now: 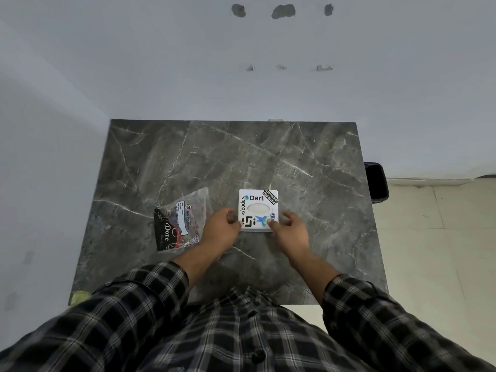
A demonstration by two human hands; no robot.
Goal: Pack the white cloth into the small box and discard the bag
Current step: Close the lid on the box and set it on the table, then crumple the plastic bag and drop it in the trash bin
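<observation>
Both hands' fingers pinch the small box (258,209): left hand (220,227), right hand (290,230); bag (180,221) apparently flat alongside.

1. The left hand (220,227) reached forward with fingers curled, its fingertips pointing inward to the right.
2. The right hand (288,229) mirrored it, thumb and fingers loosely bent and pointing left.
3. Both forearms extended from checked sleeves (150,285), converging ahead of the torso.
</observation>
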